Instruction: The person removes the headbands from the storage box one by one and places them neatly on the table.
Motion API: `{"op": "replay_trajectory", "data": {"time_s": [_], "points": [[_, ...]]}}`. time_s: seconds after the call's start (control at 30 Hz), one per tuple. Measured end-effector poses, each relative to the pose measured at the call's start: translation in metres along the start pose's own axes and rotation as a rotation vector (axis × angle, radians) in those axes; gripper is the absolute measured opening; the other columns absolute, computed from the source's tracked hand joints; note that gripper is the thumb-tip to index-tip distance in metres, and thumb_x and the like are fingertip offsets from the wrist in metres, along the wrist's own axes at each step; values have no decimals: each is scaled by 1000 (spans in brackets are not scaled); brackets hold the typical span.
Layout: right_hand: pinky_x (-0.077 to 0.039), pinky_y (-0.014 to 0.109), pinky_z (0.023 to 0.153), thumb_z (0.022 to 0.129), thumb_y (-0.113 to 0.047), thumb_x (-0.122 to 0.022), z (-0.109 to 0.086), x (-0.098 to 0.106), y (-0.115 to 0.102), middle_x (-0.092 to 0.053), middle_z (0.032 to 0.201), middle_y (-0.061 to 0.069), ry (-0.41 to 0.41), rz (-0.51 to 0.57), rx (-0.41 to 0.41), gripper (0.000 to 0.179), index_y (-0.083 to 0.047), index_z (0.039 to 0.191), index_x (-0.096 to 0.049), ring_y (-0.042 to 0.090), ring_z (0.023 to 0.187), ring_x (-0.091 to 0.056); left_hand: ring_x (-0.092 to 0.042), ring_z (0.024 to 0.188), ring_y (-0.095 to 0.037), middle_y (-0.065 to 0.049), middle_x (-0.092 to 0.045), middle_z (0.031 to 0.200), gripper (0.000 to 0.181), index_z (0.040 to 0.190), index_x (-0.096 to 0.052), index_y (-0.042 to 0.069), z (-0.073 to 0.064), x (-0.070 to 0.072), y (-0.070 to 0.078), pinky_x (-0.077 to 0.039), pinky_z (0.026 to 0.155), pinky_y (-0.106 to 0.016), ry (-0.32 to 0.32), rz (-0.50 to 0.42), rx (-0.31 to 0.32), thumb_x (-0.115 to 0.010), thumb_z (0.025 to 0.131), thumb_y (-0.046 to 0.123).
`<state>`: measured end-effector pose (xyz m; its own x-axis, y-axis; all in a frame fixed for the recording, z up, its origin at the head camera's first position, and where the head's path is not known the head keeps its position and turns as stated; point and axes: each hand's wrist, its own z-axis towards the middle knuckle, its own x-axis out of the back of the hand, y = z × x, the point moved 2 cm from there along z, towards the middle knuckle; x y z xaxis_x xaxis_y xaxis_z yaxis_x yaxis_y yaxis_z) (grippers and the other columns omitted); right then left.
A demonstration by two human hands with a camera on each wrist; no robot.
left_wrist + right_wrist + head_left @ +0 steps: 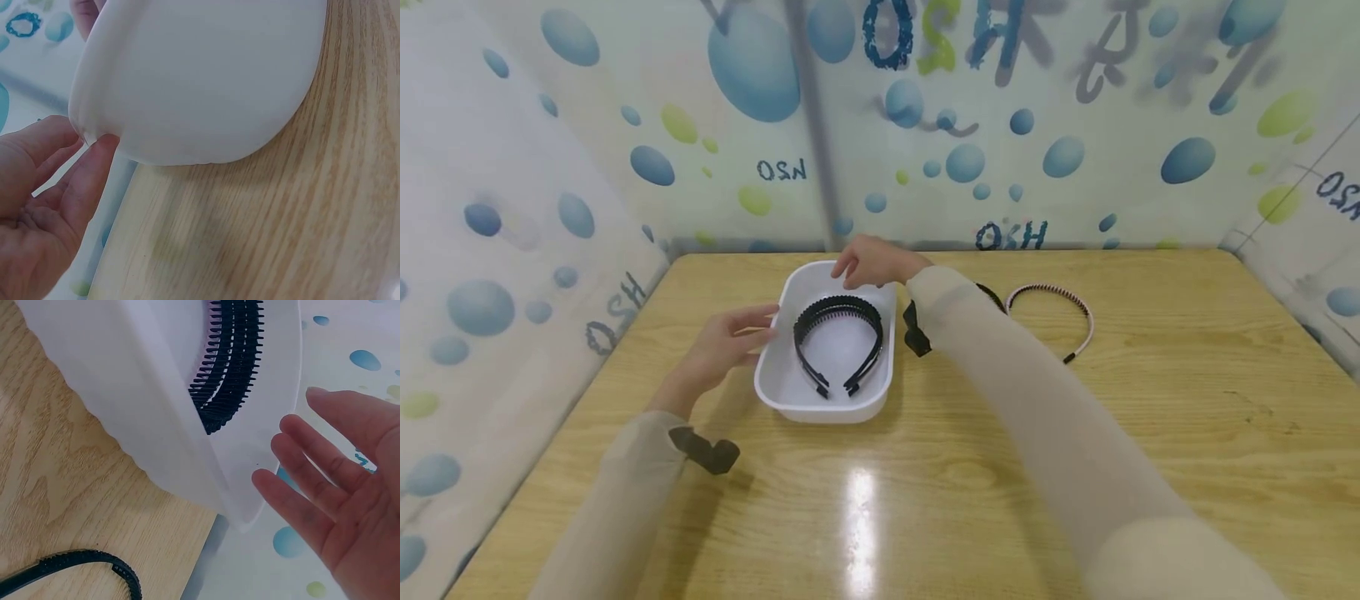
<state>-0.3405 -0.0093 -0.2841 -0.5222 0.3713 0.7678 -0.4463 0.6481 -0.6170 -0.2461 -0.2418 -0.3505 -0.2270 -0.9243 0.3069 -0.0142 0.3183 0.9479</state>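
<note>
Judging by how things lie, the gathering of headbands looks well along: several nested black headbands (808, 317) sit inside the white tray (831, 412), their ends towards the wearer, with a pinkish edge showing among them in the right wrist view. Two appear to be left outside: a pale pink headband (1049, 288) lies on the desk (1150, 417) right of the tray, and a black headband (62, 559) lies between it and the tray, partly hidden behind the right sleeve (1022, 367). The right grip (880, 262) is spread wide and holds nothing, its relaxed fingers over the tray's far end. The left grip (718, 350) is fairly wide too, its extended fingers touching the tray's left edge. The stack is too tightly nested for an exact count.
</note>
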Motion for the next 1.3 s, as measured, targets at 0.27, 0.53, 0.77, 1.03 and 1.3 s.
{"op": "replay_trajectory", "data": {"time_s": [0.27, 0.53, 0.77, 1.03, 1.3], "points": [[-52, 39, 80, 89, -11, -59, 10, 0, -12, -57, 116, 9, -47, -4, -68, 32, -8, 120, -60, 20, 105, -52, -53, 106, -21, -26, -43, 125, 50, 137, -38, 0, -2, 3, 1, -54, 79, -33, -3, -8, 0, -56, 92, 8], [-51, 39, 81, 88, -12, -61, 21, -4, -16, -54, 123, 7, -85, -13, -106, 33, -10, 121, -60, 22, 107, -50, -54, 105, -21, -25, -44, 124, 50, 137, -40, 0, 0, 3, 0, -53, 81, -37, 0, -6, -19, -58, 91, 11], [-51, 41, 85, 87, -11, -61, 24, -10, -9, -53, 121, 8, -104, 6, -148, 32, -11, 119, -61, 23, 106, -49, -55, 102, -17, -24, -45, 123, 49, 136, -40, -1, 2, 3, -4, -53, 80, -37, -5, -14, -15, -58, 91, 9], [-52, 41, 80, 87, -13, -62, 23, -8, -7, -56, 118, 6, -125, -41, -179, 32, -13, 119, -62, 23, 101, -51, -53, 107, -23, -25, -44, 125, 50, 137, -40, 0, 0, 3, -2, -53, 80, -35, -8, 2, -4, -57, 91, 9], [-53, 35, 73, 87, -10, -61, 22, -10, -2, -57, 117, 8, -155, -18, -206, 34, -10, 121, -60, 25, 99, -54, -51, 110, -27, -25, -45, 125, 49, 136, -40, 0, 1, 2, -1, -53, 81, -37, -6, 4, 0, -57, 91, 8]]}}
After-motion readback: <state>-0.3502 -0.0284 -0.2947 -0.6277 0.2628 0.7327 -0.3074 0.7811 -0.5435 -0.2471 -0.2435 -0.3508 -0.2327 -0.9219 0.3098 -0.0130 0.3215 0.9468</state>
